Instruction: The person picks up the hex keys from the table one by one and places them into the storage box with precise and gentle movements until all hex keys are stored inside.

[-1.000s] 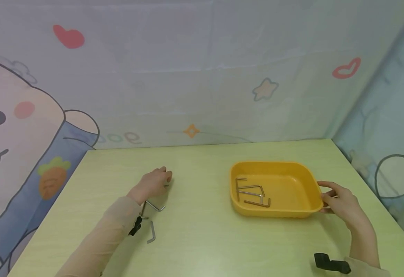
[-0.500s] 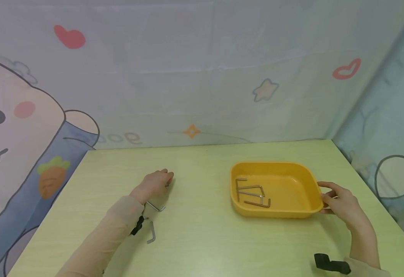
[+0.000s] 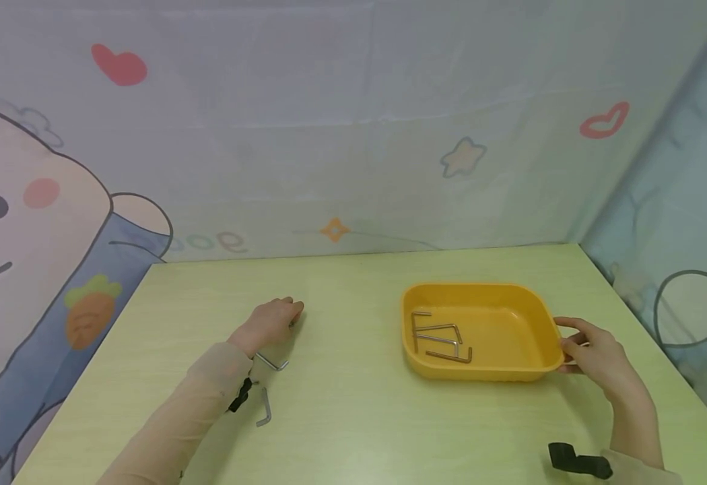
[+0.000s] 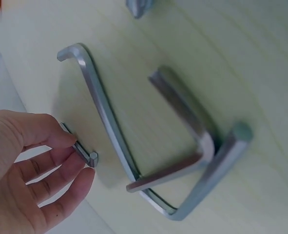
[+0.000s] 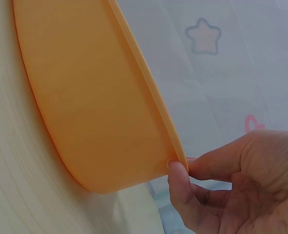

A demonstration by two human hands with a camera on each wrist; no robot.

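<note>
Left hand (image 4: 22, 170) pinching steel hex key (image 4: 80, 146), right hand (image 5: 236, 185) holding glossy tray (image 5: 85, 97)

Sleeves: thin, close-fitting beige fabric on both forearms, lower left (image 3: 172, 417) and lower right corner (image 3: 638, 468) of the head view.
Wrist straps: black, left (image 3: 238, 395), right (image 3: 574, 461).
Hands: bare.

The left hand (image 3: 271, 321) reaches forward with the arm stretched out in a light sleeve. Its fingers (image 4: 61, 141) are bent, and the thumb and first finger pinch a small key (image 4: 80, 148). The right hand (image 3: 592, 350) is out on the right side. Its thumb (image 5: 180, 183) and fingers pinch the rim of the yellow tray (image 3: 547, 323).
</note>
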